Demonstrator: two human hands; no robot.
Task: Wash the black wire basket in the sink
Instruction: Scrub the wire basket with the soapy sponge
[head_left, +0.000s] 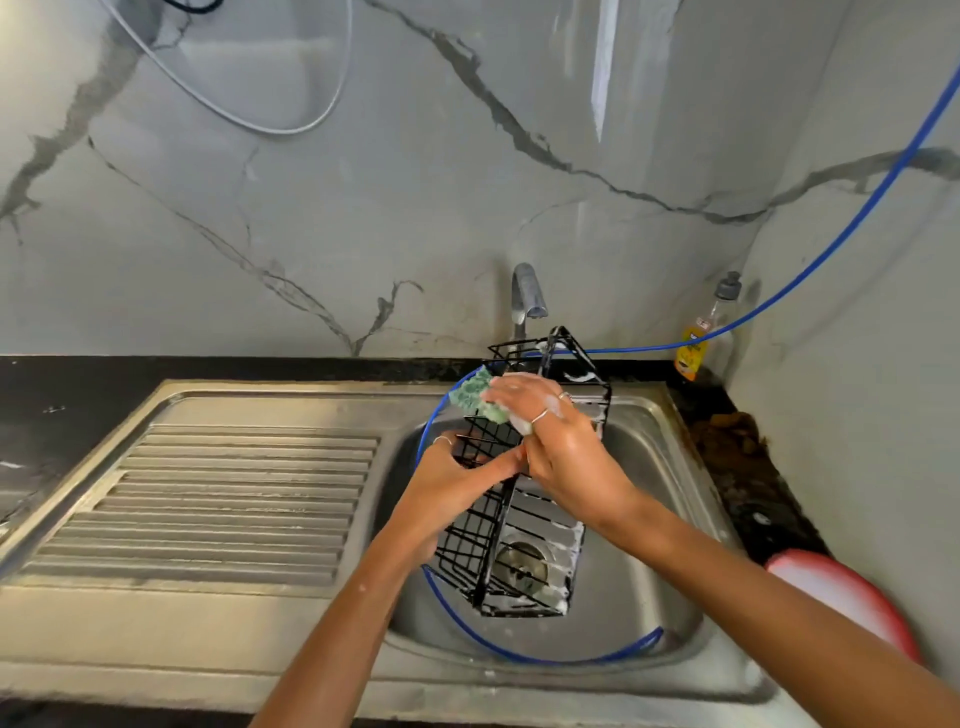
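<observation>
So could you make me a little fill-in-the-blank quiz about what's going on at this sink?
1. The right hand rubs a green ____ against the black wire basket.
2. The left hand grips the basket over the steel ____.
3. A thin hose of ____ colour loops round the basin.
4. The bottle in the corner has a ____ label.

Missing words: sponge; sink; blue; yellow
</observation>
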